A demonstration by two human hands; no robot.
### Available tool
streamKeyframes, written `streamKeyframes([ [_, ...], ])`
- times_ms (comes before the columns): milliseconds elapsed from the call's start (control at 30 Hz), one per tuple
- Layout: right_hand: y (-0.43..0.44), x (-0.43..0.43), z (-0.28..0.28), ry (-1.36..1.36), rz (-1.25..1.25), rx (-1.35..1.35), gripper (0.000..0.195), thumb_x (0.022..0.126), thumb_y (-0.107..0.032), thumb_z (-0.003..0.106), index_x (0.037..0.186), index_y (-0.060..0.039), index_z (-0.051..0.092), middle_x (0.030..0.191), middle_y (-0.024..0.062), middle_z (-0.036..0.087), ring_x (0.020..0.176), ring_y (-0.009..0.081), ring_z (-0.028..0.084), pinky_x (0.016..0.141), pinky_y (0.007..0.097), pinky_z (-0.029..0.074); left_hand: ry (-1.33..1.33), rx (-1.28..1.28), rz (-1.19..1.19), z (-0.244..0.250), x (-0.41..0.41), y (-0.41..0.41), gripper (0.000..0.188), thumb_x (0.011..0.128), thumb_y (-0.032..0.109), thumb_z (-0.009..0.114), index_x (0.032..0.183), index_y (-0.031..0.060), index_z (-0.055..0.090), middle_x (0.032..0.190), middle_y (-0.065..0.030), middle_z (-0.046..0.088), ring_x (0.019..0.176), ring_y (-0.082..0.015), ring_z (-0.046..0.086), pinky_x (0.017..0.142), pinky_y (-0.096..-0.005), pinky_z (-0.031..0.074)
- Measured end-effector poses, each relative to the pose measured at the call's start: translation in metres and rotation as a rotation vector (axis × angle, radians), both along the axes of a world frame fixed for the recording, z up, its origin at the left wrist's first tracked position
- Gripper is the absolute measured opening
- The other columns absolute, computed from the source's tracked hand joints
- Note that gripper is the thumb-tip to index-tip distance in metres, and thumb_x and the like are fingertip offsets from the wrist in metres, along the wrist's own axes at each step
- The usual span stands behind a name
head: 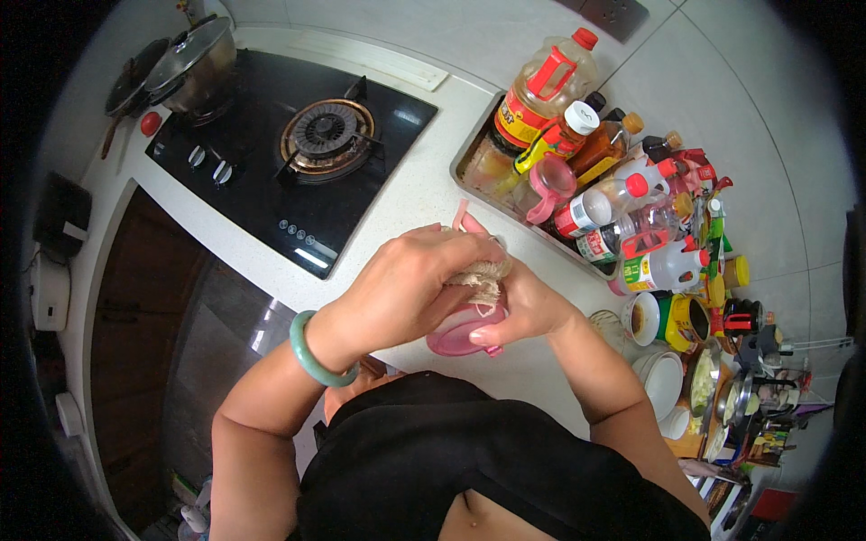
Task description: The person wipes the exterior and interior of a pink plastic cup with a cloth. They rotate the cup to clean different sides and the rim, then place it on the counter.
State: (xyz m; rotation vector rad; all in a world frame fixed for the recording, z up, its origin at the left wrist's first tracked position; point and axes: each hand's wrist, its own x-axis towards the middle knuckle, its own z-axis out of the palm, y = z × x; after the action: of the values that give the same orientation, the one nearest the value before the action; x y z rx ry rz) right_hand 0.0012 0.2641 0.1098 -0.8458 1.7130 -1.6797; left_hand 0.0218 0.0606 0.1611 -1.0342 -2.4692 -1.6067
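My left hand (426, 277), with a green bangle at its wrist, presses a beige loose-weave cloth (479, 280) against a container with a pink lid (461, 333). My right hand (534, 304) grips that container from the other side, its thumb over the lid's edge. A pink strip (461, 213), perhaps its handle, pokes out beyond my fingers. Most of the container's body is hidden by the hands and cloth. Both hands are above the white countertop (406, 223), close to my body.
A black gas hob (264, 189) lies at left, with a lidded steel pot (193, 74) and a red tomato (151, 124) at its far corner. A metal tray (484, 182) holds several bottles and a pink-lidded jug (551, 186). White bowls (659, 385) and food dishes line the right.
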Motion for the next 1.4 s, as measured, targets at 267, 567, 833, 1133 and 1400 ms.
streamKeyframes([
  [267, 0.014, 0.005, 0.005, -0.043, -0.116, -0.126, 0.125, 0.056, -0.026, 0.081, 0.147, -0.0013, -0.002, 0.135, 0.0135, 0.034, 0.127, 0.0241, 0.038, 0.105, 0.0349, 0.029, 0.157, 0.12, 0.145, -0.042, 0.013, -0.027, 0.038, 0.062, -0.011, 0.067, 0.096, 0.0059, 0.068, 0.092, -0.0089, 0.065, 0.088, -0.0261, 0.063, 0.077, -0.0346, 0.051],
  [567, 0.013, 0.015, 0.021, -0.058, -0.167, -0.128, 0.129, 0.052, -0.024, 0.081, 0.148, -0.0032, -0.003, 0.133, 0.0125, 0.035, 0.123, 0.0241, 0.041, 0.104, 0.0343, 0.031, -0.504, 0.712, 0.324, -0.062, 0.03, -0.032, 0.013, 0.086, 0.001, 0.06, 0.099, 0.001, 0.058, 0.096, -0.0056, 0.065, 0.089, -0.0109, 0.06, 0.08, -0.0276, 0.05],
  [833, 0.014, 0.017, 0.016, 0.227, -0.193, 0.057, 0.121, 0.055, -0.023, 0.08, 0.147, 0.0001, 0.005, 0.133, 0.017, 0.035, 0.122, 0.0291, 0.039, 0.105, 0.0362, 0.028, -0.405, 0.414, 0.158, -0.039, 0.02, 0.0, 0.016, 0.083, 0.004, 0.064, 0.097, 0.0056, 0.056, 0.094, -0.0091, 0.063, 0.084, -0.0141, 0.061, 0.07, -0.0272, 0.048],
  [1133, 0.007, 0.024, 0.023, 0.618, -0.159, 0.23, 0.117, 0.054, -0.023, 0.08, 0.146, 0.0006, 0.01, 0.135, 0.0236, 0.032, 0.124, 0.0381, 0.036, 0.106, 0.0416, 0.028, -0.707, 0.472, 0.417, -0.06, -0.005, 0.009, 0.01, 0.093, 0.013, 0.054, 0.097, 0.0036, 0.051, 0.076, -0.0008, 0.058, 0.068, -0.0057, 0.054, 0.055, -0.0207, 0.045],
  [1400, 0.01, 0.012, 0.02, 0.54, -0.209, 0.256, 0.117, 0.054, -0.021, 0.078, 0.146, -0.0016, 0.008, 0.134, 0.0245, 0.033, 0.123, 0.0393, 0.036, 0.105, 0.043, 0.029, -0.293, 0.362, 0.057, -0.052, 0.007, 0.005, 0.022, 0.084, 0.008, 0.068, 0.095, 0.0063, 0.049, 0.107, -0.0082, 0.055, 0.091, -0.0105, 0.054, 0.074, -0.0247, 0.046],
])
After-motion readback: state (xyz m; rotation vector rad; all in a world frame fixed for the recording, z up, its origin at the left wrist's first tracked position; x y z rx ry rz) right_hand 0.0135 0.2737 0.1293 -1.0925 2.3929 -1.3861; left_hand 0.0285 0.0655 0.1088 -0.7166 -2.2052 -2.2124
